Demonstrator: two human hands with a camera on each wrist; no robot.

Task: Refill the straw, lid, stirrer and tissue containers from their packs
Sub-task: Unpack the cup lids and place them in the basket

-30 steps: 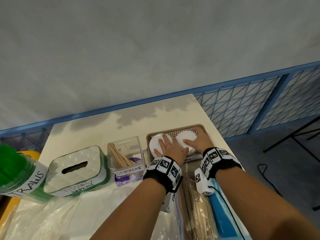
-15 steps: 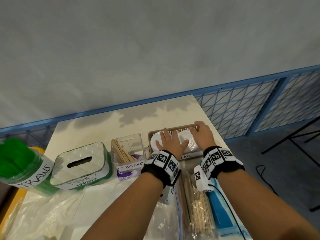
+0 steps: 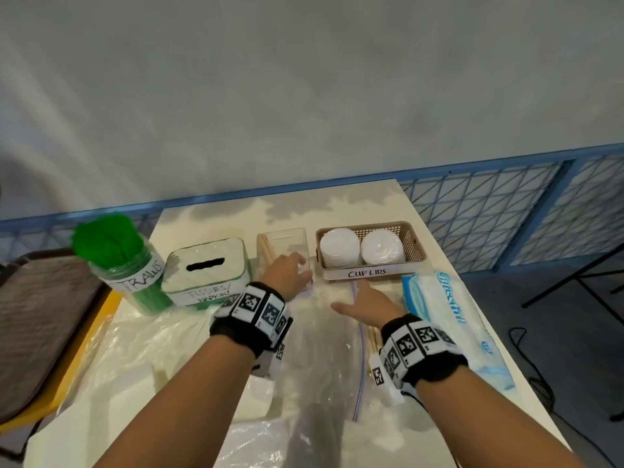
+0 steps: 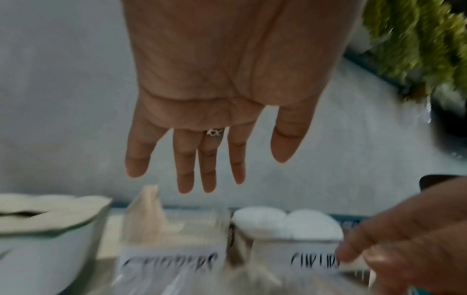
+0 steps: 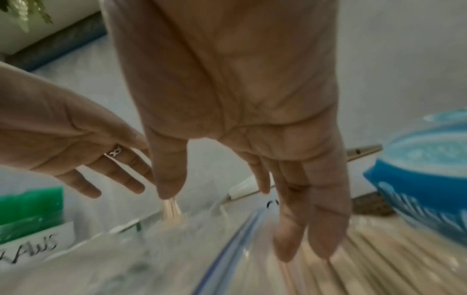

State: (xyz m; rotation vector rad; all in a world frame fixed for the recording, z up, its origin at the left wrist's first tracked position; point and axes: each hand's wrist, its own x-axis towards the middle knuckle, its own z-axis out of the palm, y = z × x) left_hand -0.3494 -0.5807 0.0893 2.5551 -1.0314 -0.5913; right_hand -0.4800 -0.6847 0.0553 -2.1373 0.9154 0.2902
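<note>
Two stacks of white cup lids sit in the brown basket labelled CUP LIDS. My left hand hovers open at the front of the clear stirrer container, fingers straight and holding nothing. My right hand is open too, just in front of the basket and above the zip bag of wooden stirrers. The green straws jar and the tissue box stand to the left. A blue tissue pack lies to the right of my right hand.
Crumpled clear plastic bags cover the near part of the table. A brown tray lies off the table's left side. The table's right edge runs close to the tissue pack, and a blue mesh fence stands behind.
Both hands have come off the lids in the basket and drawn back toward me. The left has gone left to the stirrer container, the right over the stirrer bag.
</note>
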